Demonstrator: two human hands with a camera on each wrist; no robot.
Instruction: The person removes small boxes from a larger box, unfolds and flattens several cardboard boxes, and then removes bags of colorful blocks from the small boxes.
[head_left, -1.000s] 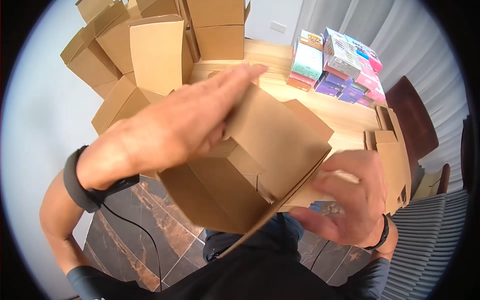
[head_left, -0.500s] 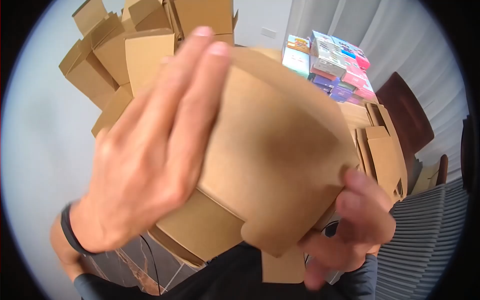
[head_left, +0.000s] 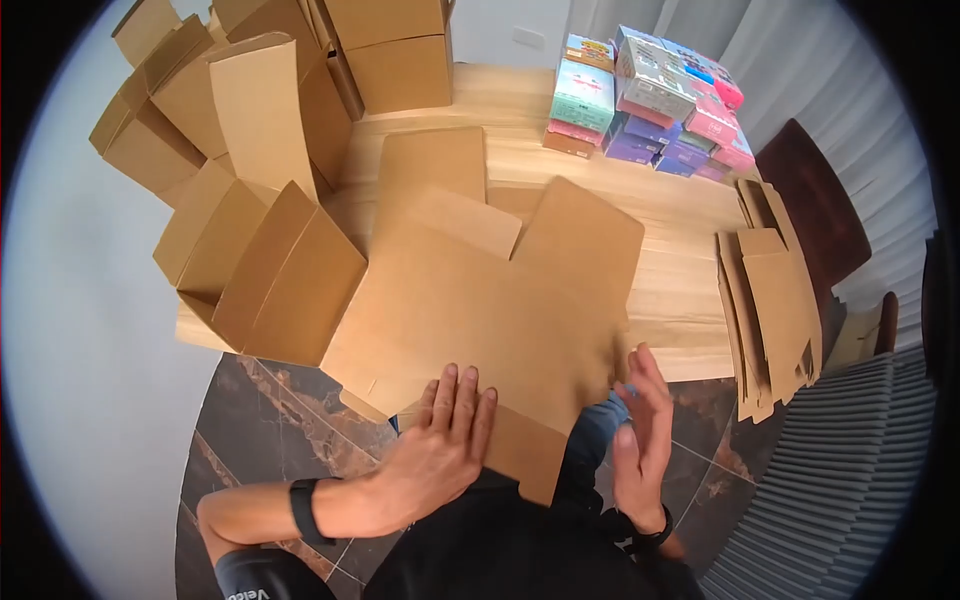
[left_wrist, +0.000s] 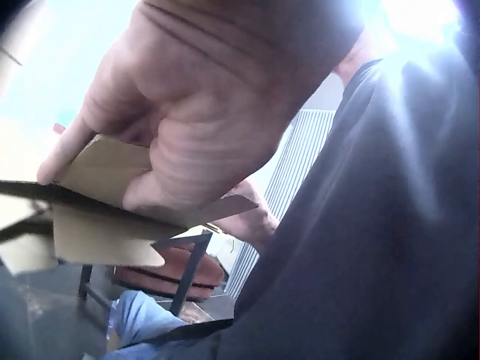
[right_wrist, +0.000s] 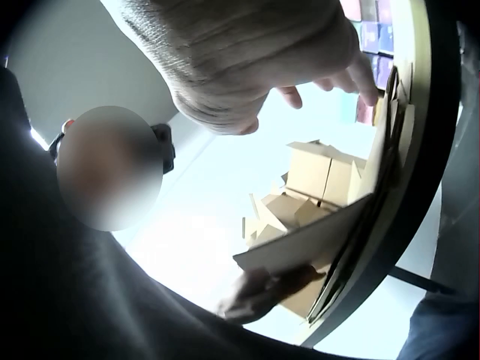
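Observation:
A flattened cardboard box lies over the near side of the table, its near flap hanging out past the edge. My left hand rests on its near part with fingers extended over the board. At the board's right edge is my right hand, fingers loosely extended and nothing held in them. The left wrist view shows the left palm and thumb close to a raised cardboard flap. In the right wrist view, the right hand is above the board's edge.
Opened cardboard boxes crowd the left side, with more stacked at the back left. Colourful small boxes are piled at the back right of the wooden table. Folded cardboard leans at the right end, near a dark red chair.
The box was held up with its inside showing, then was turned and folded down; now it lies flattened on the table. Both hands have come lower, and the left now rests on the board.

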